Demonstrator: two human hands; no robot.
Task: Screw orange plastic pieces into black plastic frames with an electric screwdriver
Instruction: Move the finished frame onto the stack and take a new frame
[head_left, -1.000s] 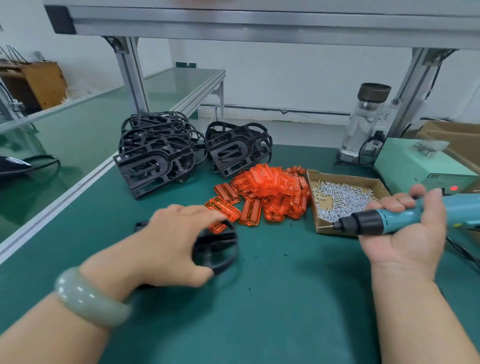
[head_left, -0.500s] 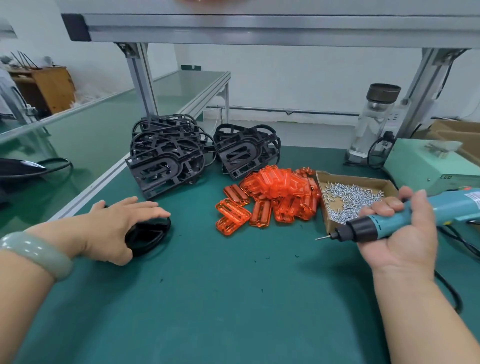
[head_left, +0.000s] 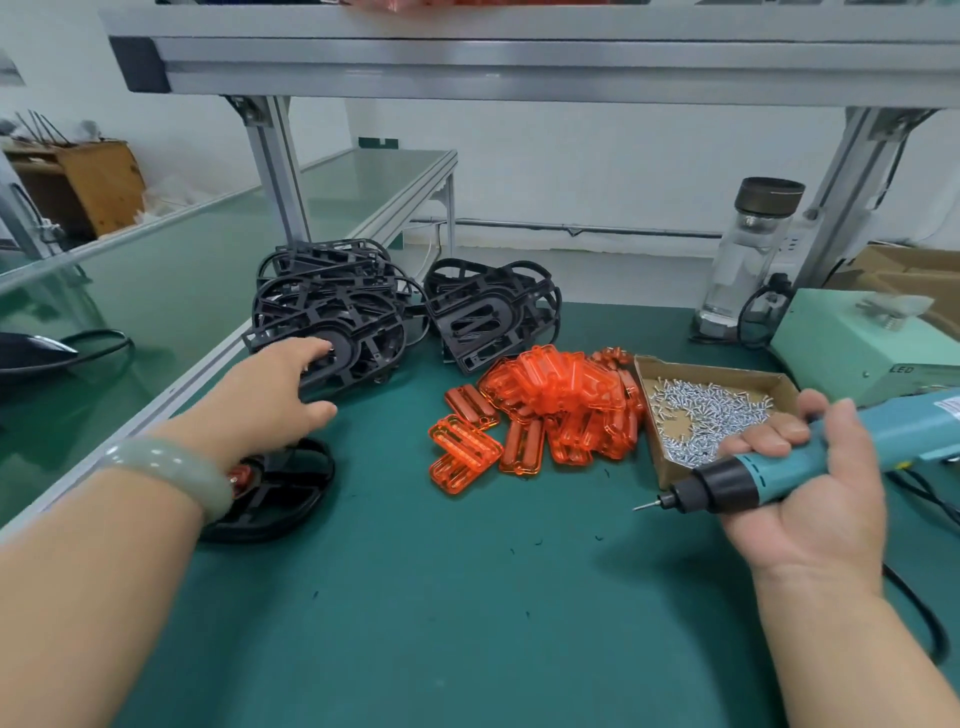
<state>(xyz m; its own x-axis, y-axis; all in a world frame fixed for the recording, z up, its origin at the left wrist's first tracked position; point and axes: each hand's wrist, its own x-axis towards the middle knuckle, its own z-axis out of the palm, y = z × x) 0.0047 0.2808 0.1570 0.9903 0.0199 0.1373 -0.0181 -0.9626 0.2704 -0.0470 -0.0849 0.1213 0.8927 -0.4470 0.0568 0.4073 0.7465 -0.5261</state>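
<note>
1. Right hand (head_left: 810, 509) is palm up, and its grip is wrapped round the teal electric screwdriver (head_left: 769, 470) with the fingers curled over the barrel. The black collar and thin bit stick out to the left, above the green bench (head_left: 415, 597).
2. Left hand (head_left: 275, 395) has a loose, wide grip with the fingers pretty much straight. The fingertips rest on the front frame of the left stack of black frames (head_left: 332, 312), not closed round it.
3. The frames are matte black openwork with rounded outlines and a U-shaped slot. There's a second stack (head_left: 488, 317) just beside the first, both leaning at the back of the bench.
4. One single frame (head_left: 280, 499) lies flat near the left edge with a bit of orange-red showing. The wrist and a pale green bangle (head_left: 166, 467) cover a lot of it, so I can't tell how the orange sits in it.
5. The orange pieces (head_left: 561, 400) are see-through rounded rectangles with slots. They're heaped mid-bench, with a few loose ones at the front.
6. A cardboard tray (head_left: 670, 467) of silver screws (head_left: 711, 410) sits against the heap's right side. The right fingers hide part of it.
7. The screwdriver's back end runs out of shot on the right.
</note>
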